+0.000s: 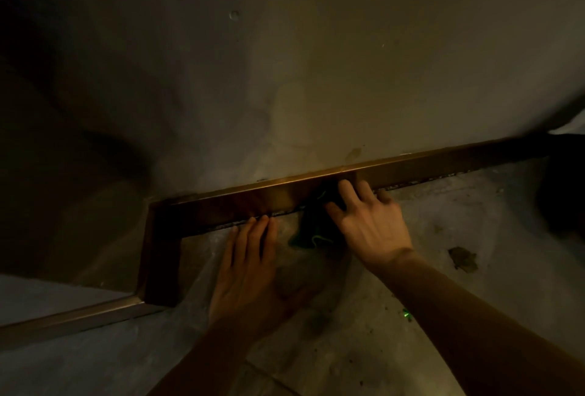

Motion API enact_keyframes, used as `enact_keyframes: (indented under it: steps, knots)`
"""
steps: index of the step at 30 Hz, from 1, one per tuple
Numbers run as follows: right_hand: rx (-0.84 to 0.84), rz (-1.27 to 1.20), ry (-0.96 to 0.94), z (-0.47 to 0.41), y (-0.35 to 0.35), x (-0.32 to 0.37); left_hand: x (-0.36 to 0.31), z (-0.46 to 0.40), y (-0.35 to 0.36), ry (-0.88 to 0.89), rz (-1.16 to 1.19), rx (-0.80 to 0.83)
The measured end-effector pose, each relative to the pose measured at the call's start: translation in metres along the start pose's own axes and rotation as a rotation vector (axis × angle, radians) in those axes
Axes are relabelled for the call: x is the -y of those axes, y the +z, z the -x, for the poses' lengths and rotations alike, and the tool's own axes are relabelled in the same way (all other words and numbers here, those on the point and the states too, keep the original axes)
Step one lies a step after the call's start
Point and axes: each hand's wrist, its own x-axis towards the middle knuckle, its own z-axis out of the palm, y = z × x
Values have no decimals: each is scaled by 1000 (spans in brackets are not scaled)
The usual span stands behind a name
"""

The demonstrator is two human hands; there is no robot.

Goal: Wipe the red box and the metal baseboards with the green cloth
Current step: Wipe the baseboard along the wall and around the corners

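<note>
In dim light, a long brown metal baseboard point(285, 194) runs along the foot of a plain grey wall point(316, 63), turns a corner at its left end, and comes toward the camera as a short stretch point(161, 256) before another metal strip point(72, 316) carries on to the left. The right hand point(367, 221) lies palm-down on a dark green cloth point(311, 228), its fingers point(348, 190) spread apart and pressing the cloth's upper part against the baseboard's face, while the cloth's lower part lies crumpled on the dusty grey concrete floor point(443, 269). The left hand point(250, 269) rests flat on the floor just left of the cloth, its fingers together, tips at the baseboard's lower edge. The red box is not in view.
</note>
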Motion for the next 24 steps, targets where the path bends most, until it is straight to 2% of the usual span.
enact_keyframes:
  steps: [7, 14, 19, 24]
  knots:
    - [26, 26, 123, 7, 2, -21, 0, -1, -1, -26, -3, 32]
    - [5, -123, 300, 22, 2, -39, -1, 0, -5, -34, 18, 36]
    - [-27, -223, 158, 24, -12, -21, -1, 1, -6, -29, 2, 36]
    - [-32, -337, 40, 7, -19, 33, -1, 1, -6, -18, 0, 30]
